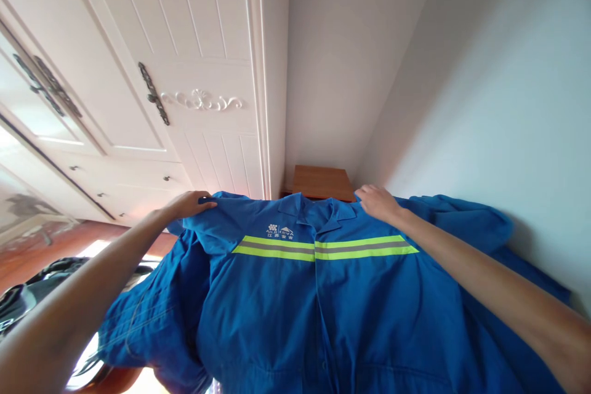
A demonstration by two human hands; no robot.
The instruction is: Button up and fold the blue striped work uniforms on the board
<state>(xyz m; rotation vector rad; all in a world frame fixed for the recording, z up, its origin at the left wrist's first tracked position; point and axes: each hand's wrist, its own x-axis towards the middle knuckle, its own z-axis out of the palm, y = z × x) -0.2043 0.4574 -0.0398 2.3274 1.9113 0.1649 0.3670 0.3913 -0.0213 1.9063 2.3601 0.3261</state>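
A blue work jacket (277,301) with a yellow-green and grey reflective stripe and a white printed logo is spread out with its front facing me. My left hand (192,203) pinches its shoulder on the left side. On the other shoulder, near the collar, my right hand (376,202) has its fingers closed on the cloth. The collar sits between both hands, and the sleeves hang or bunch out to the sides. What lies under the jacket is mostly hidden.
A white wardrobe (217,74) with dark metal handles fills the left and centre. Behind the collar is a brown wooden surface (323,181). A pale wall (508,104) rises on the right. Dark items (41,286) lie at the lower left, near a reddish floor.
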